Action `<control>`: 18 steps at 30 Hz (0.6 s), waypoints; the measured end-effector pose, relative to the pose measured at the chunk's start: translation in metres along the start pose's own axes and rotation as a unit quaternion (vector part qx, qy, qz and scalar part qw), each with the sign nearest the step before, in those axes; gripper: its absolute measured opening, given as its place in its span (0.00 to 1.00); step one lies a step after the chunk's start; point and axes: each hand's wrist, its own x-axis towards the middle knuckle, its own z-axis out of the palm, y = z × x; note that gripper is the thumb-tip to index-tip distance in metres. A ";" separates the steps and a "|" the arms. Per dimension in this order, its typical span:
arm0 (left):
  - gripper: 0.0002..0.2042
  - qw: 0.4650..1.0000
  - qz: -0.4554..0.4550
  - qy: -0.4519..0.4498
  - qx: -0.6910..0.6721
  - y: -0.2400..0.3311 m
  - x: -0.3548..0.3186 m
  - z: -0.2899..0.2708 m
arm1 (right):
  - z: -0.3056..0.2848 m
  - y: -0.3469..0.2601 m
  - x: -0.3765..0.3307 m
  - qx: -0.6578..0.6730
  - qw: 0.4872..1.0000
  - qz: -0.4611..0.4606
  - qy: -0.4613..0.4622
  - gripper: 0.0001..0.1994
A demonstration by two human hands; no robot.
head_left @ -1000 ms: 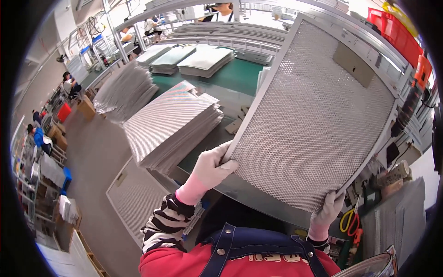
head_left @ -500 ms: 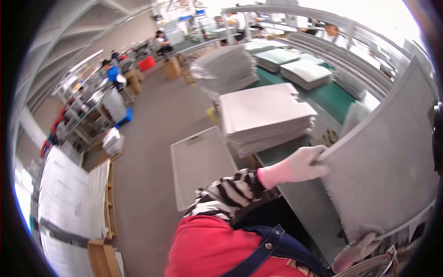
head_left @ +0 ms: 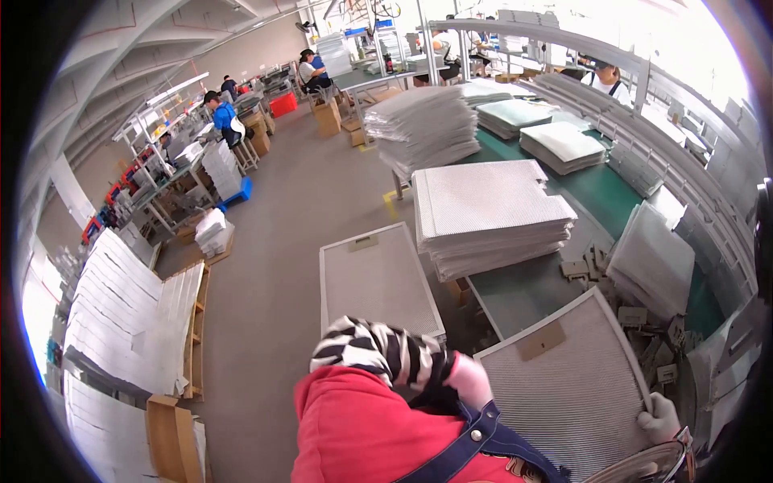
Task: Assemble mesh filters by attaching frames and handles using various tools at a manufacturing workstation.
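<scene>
A framed mesh panel (head_left: pixel 564 386) with a light metal rim and a brown tab near its far edge lies in front of me at the table's near side. My right hand (head_left: pixel 662 419), in a light glove, is closed around the panel's right rim. Along the panel's left side is my left hand (head_left: pixel 473 382), blurred; its fingers are hidden behind my sleeve and body. Beyond the panel stands a tall stack of mesh sheets (head_left: pixel 491 201). Several small beige clips or brackets (head_left: pixel 632 316) lie to its right, beside leaning mesh sheets (head_left: pixel 654 258).
Another framed panel (head_left: pixel 378 274) lies low, left of the table. More sheet stacks (head_left: pixel 423 129) stand along the green tabletop (head_left: pixel 576 181), beneath a metal rack (head_left: pixel 547 36). White packed sheets (head_left: pixel 121 314) rest on a pallet at far left. Other people sit at benches farther off.
The tilted-up mesh panel at the right is now lower and flatter before me. My left hand has drawn back toward my body and left of the panel. The view has shifted slightly right.
</scene>
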 end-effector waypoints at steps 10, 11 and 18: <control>0.18 0.967 -0.169 -0.082 0.175 -0.051 0.098 -0.190 | 0.012 -0.064 0.025 -0.014 0.997 -0.018 -0.072 0.14; 0.18 0.967 -0.186 -0.090 0.152 -0.052 0.106 -0.187 | 0.012 -0.066 0.024 -0.010 0.998 -0.020 -0.066 0.14; 0.16 0.986 -0.123 -0.113 -0.002 -0.018 0.156 -0.158 | 0.010 -0.074 0.005 0.052 0.994 0.021 -0.096 0.17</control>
